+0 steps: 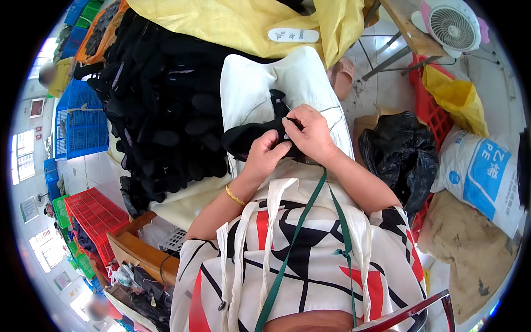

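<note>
Over my lap, on a white cloth (243,83), I hold a soft black fabric piece (243,138) shaped like a shoe upper. My left hand (265,156) is closed on its near edge, with thumb and fingers pressed together. My right hand (311,133) pinches the same piece just to the right, its fingertips close to the left ones. A thin thread-like line curves out beside the right hand. Whatever small thing may lie between the fingertips is hidden. A large pile of similar black pieces (166,105) lies to my left.
A yellow sack (221,22) with a white sole-shaped piece (293,35) lies ahead. On the right are a black plastic bag (398,155), a white-and-blue sack (481,177), a red crate (437,122) and a fan (453,27) on a wooden table. Blue (83,119) and red crates (97,218) stand left.
</note>
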Tool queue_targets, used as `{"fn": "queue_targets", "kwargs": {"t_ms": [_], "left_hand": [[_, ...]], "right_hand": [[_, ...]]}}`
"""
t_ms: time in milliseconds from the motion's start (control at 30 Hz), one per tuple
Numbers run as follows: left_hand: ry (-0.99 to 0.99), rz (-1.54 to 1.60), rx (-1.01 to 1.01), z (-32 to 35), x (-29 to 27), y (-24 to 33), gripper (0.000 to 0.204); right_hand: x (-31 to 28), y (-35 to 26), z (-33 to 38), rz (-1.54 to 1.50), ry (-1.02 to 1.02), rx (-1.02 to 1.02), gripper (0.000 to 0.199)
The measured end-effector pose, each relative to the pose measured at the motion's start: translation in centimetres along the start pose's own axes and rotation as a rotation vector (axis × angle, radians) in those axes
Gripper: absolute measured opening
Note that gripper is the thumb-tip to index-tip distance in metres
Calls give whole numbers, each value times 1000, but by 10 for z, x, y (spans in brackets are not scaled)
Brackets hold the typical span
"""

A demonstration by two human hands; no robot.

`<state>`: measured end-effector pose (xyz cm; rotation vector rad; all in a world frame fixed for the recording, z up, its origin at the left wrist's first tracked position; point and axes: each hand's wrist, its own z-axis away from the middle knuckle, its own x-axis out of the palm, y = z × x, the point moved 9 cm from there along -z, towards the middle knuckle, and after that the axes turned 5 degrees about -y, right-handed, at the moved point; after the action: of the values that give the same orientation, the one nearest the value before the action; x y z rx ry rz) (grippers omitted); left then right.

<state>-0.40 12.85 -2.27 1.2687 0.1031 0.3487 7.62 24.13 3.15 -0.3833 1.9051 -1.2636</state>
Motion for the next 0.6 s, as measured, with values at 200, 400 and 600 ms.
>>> {"fn": "queue_targets", "kwargs": {"t_ms": [200,400,600], "left_hand": [[23,325,112,-5,-15,32,21],[158,754,178,-10,-31,48,56],[104,-459,196,11,-26,28,75]], "right_hand": [[-45,-23,-34,-136,201,-166,17],[-11,28,-23,-236,47,163,23],[61,30,-1,-145,-260,118,32]]}}
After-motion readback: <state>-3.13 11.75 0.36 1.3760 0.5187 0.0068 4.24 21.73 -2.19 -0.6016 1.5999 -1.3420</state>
